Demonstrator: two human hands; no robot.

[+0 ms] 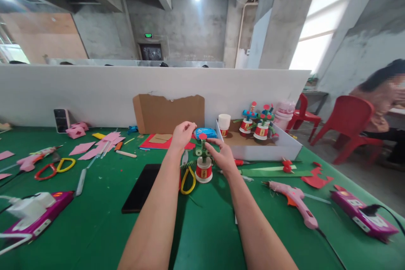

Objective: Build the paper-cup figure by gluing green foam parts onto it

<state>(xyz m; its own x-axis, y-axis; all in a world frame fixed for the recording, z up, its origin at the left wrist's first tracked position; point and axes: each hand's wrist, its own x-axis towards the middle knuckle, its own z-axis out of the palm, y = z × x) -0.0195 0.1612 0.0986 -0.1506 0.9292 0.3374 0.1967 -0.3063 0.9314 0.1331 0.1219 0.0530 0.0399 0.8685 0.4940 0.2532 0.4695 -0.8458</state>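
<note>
Two hands [222, 154] flank one upright cup figure [204, 165].

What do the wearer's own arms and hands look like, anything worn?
Left forearm and right forearm: bare, no sleeves in frame, slim and tapering to the wrists. Left hand and right hand: no gloves. No watch, bracelet, cable or marking visible on either side; rings or nail details too small to tell.

In front of the cup figure [203, 171], the green tabletop [209, 223] leaves open room to pass. Scissors [186, 193] and a black tablet [142, 187] obstruct its left side; the white box [268, 152] walls off the back right, and a pink glue gun [295, 198] lies farther right.
</note>
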